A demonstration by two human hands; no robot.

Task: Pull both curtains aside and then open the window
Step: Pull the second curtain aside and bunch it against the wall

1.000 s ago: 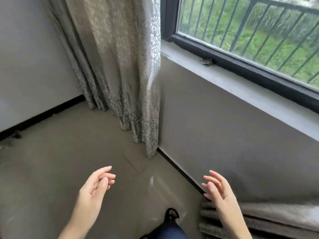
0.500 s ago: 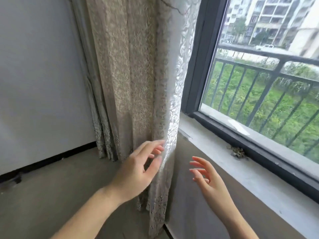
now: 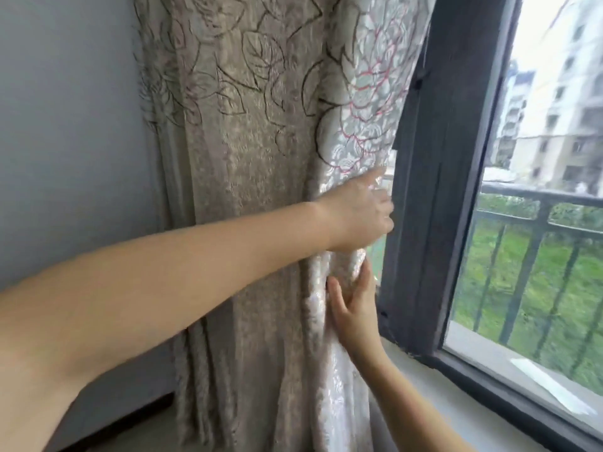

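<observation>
A beige curtain (image 3: 248,164) with a leaf and flower pattern hangs bunched at the left of the dark-framed window (image 3: 437,190). My left hand (image 3: 359,213) reaches across and is closed around the curtain's right edge, right beside the frame. Just below it, my right hand (image 3: 352,308) lies against the same edge with its fingers spread, and I cannot see it gripping. The window pane (image 3: 535,256) looks shut. No second curtain is in view.
A grey wall (image 3: 65,141) stands left of the curtain. A pale sill (image 3: 456,412) runs under the window. Outside are a dark railing (image 3: 535,223), grass and apartment blocks.
My view has risen from the floor to the window. Both hands have lifted and moved up to the curtain's right edge, and my left hand has closed on it.
</observation>
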